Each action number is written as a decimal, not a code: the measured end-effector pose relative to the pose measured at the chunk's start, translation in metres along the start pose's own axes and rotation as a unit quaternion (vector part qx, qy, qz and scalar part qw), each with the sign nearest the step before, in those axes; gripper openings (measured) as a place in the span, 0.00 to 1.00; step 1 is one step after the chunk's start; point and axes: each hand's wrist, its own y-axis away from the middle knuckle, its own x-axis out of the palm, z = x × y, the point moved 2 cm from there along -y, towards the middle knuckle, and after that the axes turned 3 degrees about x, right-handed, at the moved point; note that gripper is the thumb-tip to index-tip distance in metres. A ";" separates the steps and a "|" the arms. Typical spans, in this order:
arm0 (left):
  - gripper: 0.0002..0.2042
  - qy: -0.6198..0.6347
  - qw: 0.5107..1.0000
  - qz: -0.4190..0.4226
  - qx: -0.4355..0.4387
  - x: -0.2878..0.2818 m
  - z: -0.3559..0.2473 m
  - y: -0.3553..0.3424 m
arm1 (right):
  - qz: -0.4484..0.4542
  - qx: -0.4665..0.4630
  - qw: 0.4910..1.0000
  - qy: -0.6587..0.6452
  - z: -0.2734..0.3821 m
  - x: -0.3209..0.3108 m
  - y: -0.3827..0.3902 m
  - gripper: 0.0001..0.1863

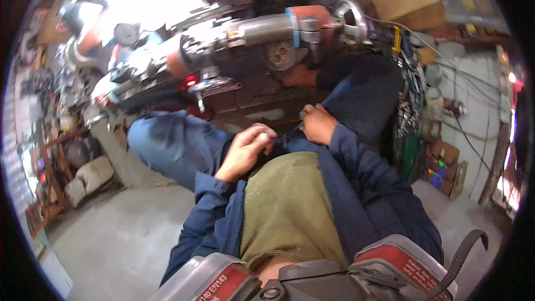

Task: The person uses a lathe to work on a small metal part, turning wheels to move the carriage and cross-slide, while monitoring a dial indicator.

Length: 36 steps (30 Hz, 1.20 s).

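Observation:
My left hand (249, 149) is at my lap with its fingers curled; a small pale shape at the fingertips is too small to name. My right hand (320, 124) rests a little higher over my right thigh, fingers closed round something small and dark that I cannot make out. My blue trousers (170, 147) and olive shirt (281, 200) lie beneath and beside both hands. Ahead of them stands a metal machine with a long steel cylinder (259, 30), a handwheel (351, 22) and a crank handle (214, 86), all clear of my hands.
A bare foot (301, 78) is under the machine. Tools (407, 89) crowd the right side, beside a wall (468, 122) with cables. Shelves of parts (42, 106) and a cream sack-like bundle (89, 181) stand at the left, above concrete floor (120, 226).

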 end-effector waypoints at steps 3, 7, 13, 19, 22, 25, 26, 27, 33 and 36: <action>0.06 -0.108 0.974 -0.147 0.130 -0.008 -0.049 0.001 | -0.078 0.012 0.993 -0.091 -0.028 0.007 -0.014 0.07; 0.02 -0.164 0.913 -0.199 0.316 -0.034 -0.103 0.005 | -0.198 0.141 0.916 -0.318 -0.060 -0.062 0.022 0.16; 0.08 -0.274 0.818 -0.284 0.418 -0.065 -0.181 -0.012 | -0.572 0.429 0.659 -0.231 -0.199 -0.069 0.153 0.12; 0.11 -0.183 0.776 -0.326 0.508 -0.070 -0.205 -0.049 | -0.403 0.657 0.636 -0.040 -0.311 0.037 0.246 0.15; 0.10 -0.106 0.797 -0.355 0.477 -0.077 -0.186 -0.055 | -0.257 0.730 0.634 0.010 -0.383 0.077 0.264 0.28; 0.10 -0.088 0.798 -0.356 0.478 -0.081 -0.181 -0.045 | -0.413 0.597 0.659 0.196 -0.359 0.019 0.195 0.28; 0.10 -0.094 0.794 -0.363 0.479 -0.082 -0.181 -0.045 | -0.505 0.531 0.669 0.126 -0.311 -0.029 0.164 0.28; 0.10 -0.084 0.793 -0.355 0.488 -0.086 -0.180 -0.041 | -0.540 0.464 0.702 0.003 -0.254 -0.082 0.124 0.28; 0.10 -0.103 0.800 -0.302 0.508 -0.089 -0.175 -0.046 | -0.532 0.162 0.807 -0.197 -0.087 -0.210 -0.002 0.24; 0.09 -0.108 0.797 -0.295 0.516 -0.087 -0.171 -0.048 | -0.460 0.198 0.862 -0.085 -0.066 -0.227 -0.027 0.20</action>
